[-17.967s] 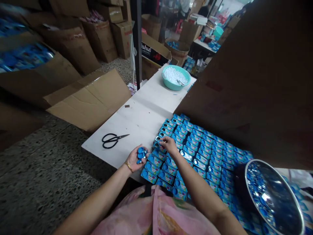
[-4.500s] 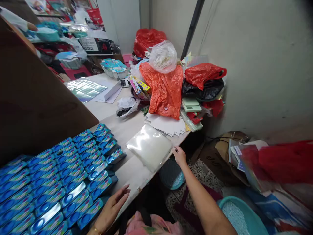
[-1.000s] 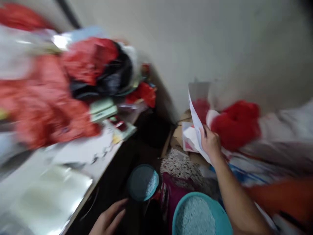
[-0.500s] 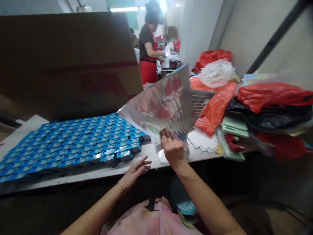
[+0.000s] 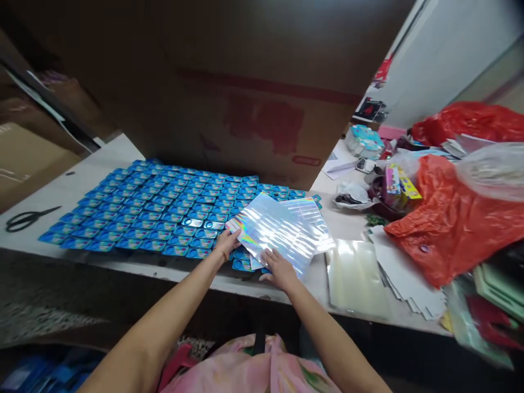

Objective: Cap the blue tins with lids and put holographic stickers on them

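A shiny holographic sheet [image 5: 272, 221] with a rainbow sheen lies over the right end of the rows of small blue packs [image 5: 164, 199]. Under its right part another shiny sheet [image 5: 323, 229] sticks out. My left hand [image 5: 226, 244] has the sheet's left corner between its fingers, just above the packs. Flat on the sheet's lower edge rests my right hand [image 5: 281, 268], fingers spread. Some packs are hidden beneath the sheets.
A big cardboard box [image 5: 254, 103] stands behind the packs. Black scissors [image 5: 30, 218] lie at the left. To the right are clear plastic sheets [image 5: 358, 278], white cards [image 5: 405, 273] and a red plastic bag [image 5: 434, 213]. The table's front edge [image 5: 159, 270] runs before me.
The shiny sheet, raised in my right hand before, now lies over the packs. My left hand has reached its corner, and my right hand has opened flat. The view has swung left and down.
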The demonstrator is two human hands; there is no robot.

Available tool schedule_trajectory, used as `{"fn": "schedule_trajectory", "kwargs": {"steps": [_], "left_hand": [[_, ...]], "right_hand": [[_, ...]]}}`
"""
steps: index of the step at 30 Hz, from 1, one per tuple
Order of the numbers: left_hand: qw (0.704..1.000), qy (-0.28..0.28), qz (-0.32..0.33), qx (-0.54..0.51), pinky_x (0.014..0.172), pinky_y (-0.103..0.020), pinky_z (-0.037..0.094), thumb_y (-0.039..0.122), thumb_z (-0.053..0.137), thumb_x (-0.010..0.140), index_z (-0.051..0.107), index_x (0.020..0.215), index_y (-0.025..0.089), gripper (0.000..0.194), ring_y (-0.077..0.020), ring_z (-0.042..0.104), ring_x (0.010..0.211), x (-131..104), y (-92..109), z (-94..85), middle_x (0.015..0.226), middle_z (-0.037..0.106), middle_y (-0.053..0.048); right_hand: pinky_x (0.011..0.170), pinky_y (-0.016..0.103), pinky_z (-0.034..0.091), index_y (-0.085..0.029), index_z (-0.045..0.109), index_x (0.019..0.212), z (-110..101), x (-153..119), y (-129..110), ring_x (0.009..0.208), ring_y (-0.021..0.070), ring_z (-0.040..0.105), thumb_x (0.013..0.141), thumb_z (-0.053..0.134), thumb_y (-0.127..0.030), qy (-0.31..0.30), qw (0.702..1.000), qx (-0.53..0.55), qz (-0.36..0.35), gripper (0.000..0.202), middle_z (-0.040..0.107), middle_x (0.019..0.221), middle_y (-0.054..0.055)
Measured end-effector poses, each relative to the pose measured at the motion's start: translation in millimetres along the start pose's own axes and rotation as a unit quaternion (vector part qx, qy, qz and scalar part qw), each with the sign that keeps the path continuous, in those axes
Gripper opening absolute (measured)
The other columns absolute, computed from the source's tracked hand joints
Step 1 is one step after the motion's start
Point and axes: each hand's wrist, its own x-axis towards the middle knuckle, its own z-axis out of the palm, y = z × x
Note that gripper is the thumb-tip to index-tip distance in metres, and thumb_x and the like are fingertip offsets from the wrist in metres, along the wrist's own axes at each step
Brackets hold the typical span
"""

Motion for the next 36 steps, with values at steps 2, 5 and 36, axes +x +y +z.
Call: {"fn": "schedule_trajectory", "kwargs": {"steps": [2,5,36], "left_hand": [[0.998,0.044,0.023,0.032,0.058,-0.026,0.045,0.031,0.072,0.055,0.059,0.079,0.015,0.032,-0.0152,0.058,0.064,9.6,-1.9,0.7,0.071,0.063,-0.003],[0.997,0.039,0.066,0.016,0.06,-0.024,0.045,0.033,0.07,0.055,0.061,0.079,0.014,0.032,-0.0158,0.058,0.069,1.9,7.2,6.0,0.069,0.063,-0.001],[0.878,0.062,0.411,0.237,0.068,-0.027,0.042,0.032,0.064,0.067,0.07,0.072,0.021,0.013,-0.0161,0.054,0.07,-56.0,164.5,-133.6,0.072,0.062,-0.003]], "right_hand": [[0.095,0.041,0.039,-0.022,0.044,0.126,1.1,-0.8,13.3,0.122,0.0263,0.037,0.071,0.063,-0.04,0.013,0.998,0.057,-0.006,0.061,0.045,0.13,0.009],[0.09,0.04,0.043,-0.021,0.053,0.117,-25.3,11.0,32.7,0.109,0.0232,0.051,0.079,0.055,-0.034,0.084,0.99,0.111,0.008,0.04,0.056,0.117,0.009],[0.072,0.029,0.032,-0.022,0.06,0.103,-152.8,201.5,-146.0,0.075,0.0157,0.052,0.082,0.052,-0.035,0.166,0.934,-0.044,-0.314,0.026,0.06,0.077,0.005]]}}
